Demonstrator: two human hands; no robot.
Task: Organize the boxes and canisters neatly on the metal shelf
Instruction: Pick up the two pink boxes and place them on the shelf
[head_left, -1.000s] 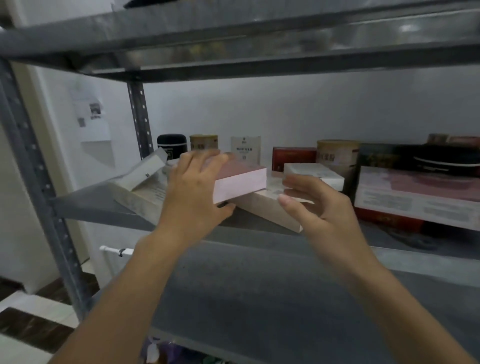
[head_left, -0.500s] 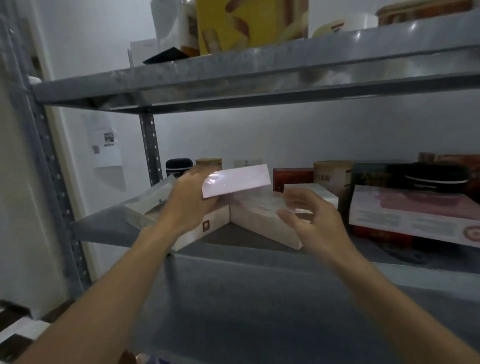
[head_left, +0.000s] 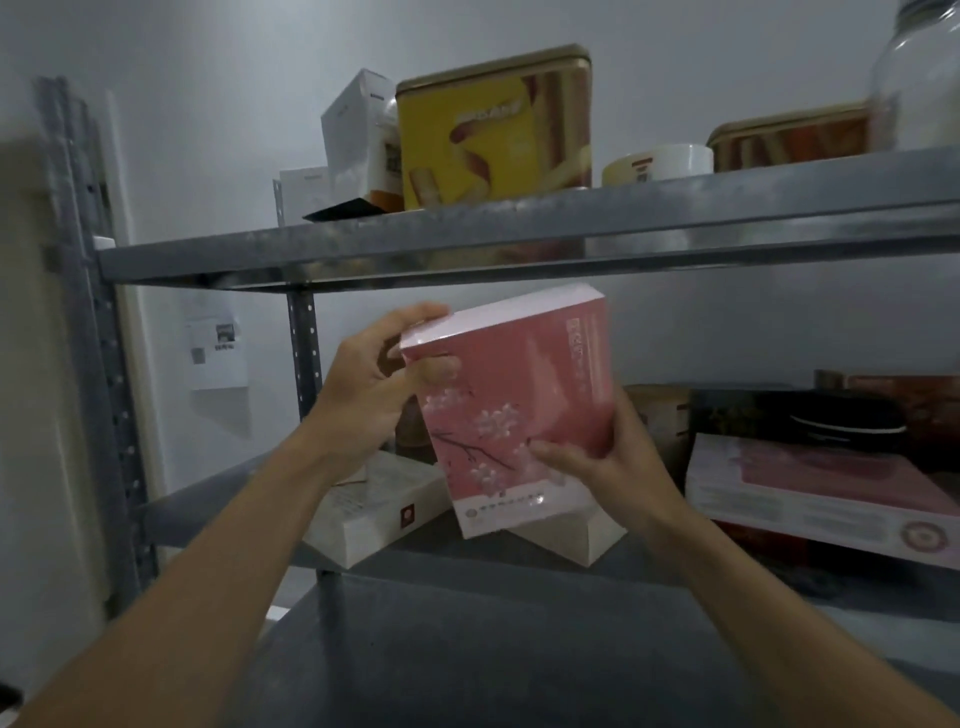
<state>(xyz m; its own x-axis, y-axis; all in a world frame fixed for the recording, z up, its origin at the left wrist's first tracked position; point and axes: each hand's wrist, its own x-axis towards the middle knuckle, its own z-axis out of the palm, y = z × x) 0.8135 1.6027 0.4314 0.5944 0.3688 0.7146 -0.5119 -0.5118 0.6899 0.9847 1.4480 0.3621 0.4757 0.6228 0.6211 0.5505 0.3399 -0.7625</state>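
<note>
Two hands now grip the pink blossom box (head_left: 524, 395) — left hand (head_left: 371, 387) with fingers curled over its top corner, right hand (head_left: 613, 457) newly clasping its lower side — tipped upright above the white boxes (head_left: 374, 512), ready for shelving.

Metal shelf (head_left: 519, 244): yellow tin (head_left: 493, 130) on upper tier, cream box (head_left: 363, 512) on middle tier.

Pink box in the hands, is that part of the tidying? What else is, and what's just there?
Part of the job: pink box, gripped by left hand and right hand; white box lying on the metal shelf; yellow tin; glass jar.
Just there: paper sheet on the wall.
</note>
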